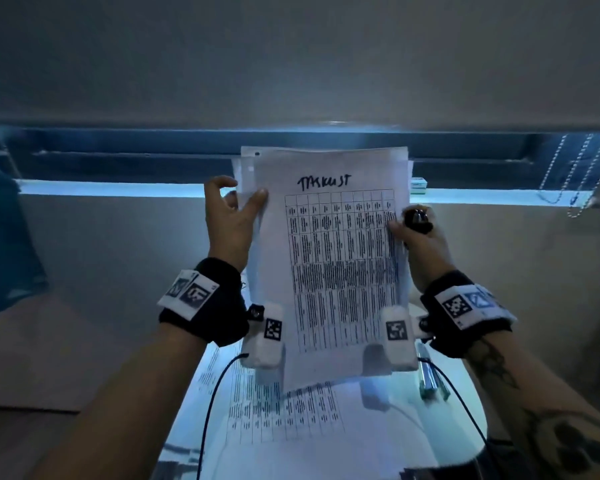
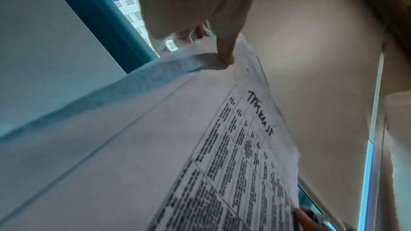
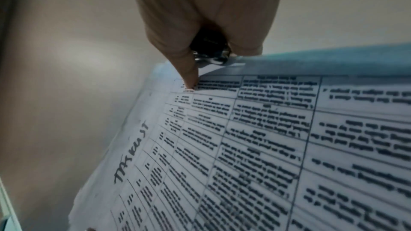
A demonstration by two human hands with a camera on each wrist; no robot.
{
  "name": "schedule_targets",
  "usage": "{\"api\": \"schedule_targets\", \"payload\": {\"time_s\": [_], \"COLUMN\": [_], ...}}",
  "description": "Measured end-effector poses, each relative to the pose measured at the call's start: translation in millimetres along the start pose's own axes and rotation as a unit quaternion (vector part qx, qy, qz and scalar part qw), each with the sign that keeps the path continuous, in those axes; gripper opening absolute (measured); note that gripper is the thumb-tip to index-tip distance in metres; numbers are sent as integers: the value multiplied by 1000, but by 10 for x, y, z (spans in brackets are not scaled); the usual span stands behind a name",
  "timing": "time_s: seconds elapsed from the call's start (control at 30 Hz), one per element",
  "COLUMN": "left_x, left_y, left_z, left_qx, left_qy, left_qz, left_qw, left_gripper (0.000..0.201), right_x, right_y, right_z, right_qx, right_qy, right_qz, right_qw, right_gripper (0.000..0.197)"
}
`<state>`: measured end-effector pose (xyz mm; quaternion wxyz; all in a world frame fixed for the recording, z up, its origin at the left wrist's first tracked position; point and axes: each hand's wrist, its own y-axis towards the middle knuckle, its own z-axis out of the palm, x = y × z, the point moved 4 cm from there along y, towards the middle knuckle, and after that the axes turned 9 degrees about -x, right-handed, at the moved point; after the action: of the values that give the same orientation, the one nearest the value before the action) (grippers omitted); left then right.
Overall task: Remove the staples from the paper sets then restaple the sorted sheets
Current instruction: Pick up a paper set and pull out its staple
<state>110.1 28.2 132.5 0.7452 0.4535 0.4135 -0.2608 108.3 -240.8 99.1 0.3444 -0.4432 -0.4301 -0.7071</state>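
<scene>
paper set was up in both our hands, left fingers pinching its edge, right fingers holding it plus a dark staple remover; restapling looked undone.

Black wristbands with white coded tags, white wrist cameras, black cables, tattooed right forearm

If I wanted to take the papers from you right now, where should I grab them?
Probably the bottom edge of the papers, coming from below. The left hand pinches the upper left edge and the right hand, which also holds a black tool, pinches the right edge, so the sides are taken. The set is held upright and its lower end hangs free.
</scene>
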Motion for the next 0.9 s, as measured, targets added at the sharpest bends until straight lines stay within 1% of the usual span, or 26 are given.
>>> {"api": "schedule_targets", "payload": {"time_s": [0.13,0.17,0.2,0.23,0.27,0.3,0.33,0.37,0.43,0.47,0.5,0.53,0.57,0.63,0.67,0.7,0.73,0.77,0.83,0.9], "left_x": [-87,-114,-130,-155,-183,-215,-250,-292,-354,-389,-428,-470,-516,-613,-634,-633,-600,-548,-404,-304], "left_y": [-1,14,37,68,103,132,158,175,202,211,217,219,208,125,64,-20,-114,-190,-309,-375], "left_z": [27,30,27,29,28,30,32,36,30,16,-7,-47,-90,-192,-242,-291,-342,-383,-451,-473], "left_qx": [22,21,18,16,16,18,22,28,44,50,52,51,49,57,67,78,98,118,160,191], "left_qy": [-44,-47,-46,-47,-39,-29,-21,-22,-33,-35,-31,-24,-20,-19,-15,2,26,49,78,124], "left_qz": [-18,-19,-18,-12,-1,15,29,38,53,60,73,91,110,134,146,155,157,147,100,68], "left_qw": [999,999,999,999,999,999,999,999,997,996,995,994,993,989,987,985,982,981,979,971], "left_gripper": [35,38,40,41,40,38,35,29,14,12,11,11,11,12,14,18,20,21,25,24], "right_x": [144,241,356,497,606,710,792,863,968,1004,1043,1094,1154,1236,1208,1151,1066,979,851,797], "right_y": [77,112,139,147,171,184,209,236,260,263,248,197,121,-131,-256,-367,-457,-518,-598,-592], "right_z": [37,66,103,171,249,345,435,513,629,657,679,683,667,585,536,488,436,383,290,243], "right_qx": [-22,-28,-31,-24,-4,21,43,55,66,71,71,58,32,-18,-20,-10,13,50,148,267], "right_qy": [-39,-59,-88,-127,-165,-214,-262,-311,-392,-408,-409,-393,-362,-299,-287,-290,-304,-326,-382,-410], "right_qz": [-41,-70,-121,-178,-231,-263,-287,-305,-338,-352,-369,-406,-460,-570,-601,-611,-601,-569,-453,-303], "right_qw": [998,995,988,976,959,940,920,898,853,839,832,823,810,765,746,736,739,753,792,818], "right_gripper": [30,30,28,24,25,34,41,40,29,25,23,22,20,20,22,25,25,24,20,23]}}
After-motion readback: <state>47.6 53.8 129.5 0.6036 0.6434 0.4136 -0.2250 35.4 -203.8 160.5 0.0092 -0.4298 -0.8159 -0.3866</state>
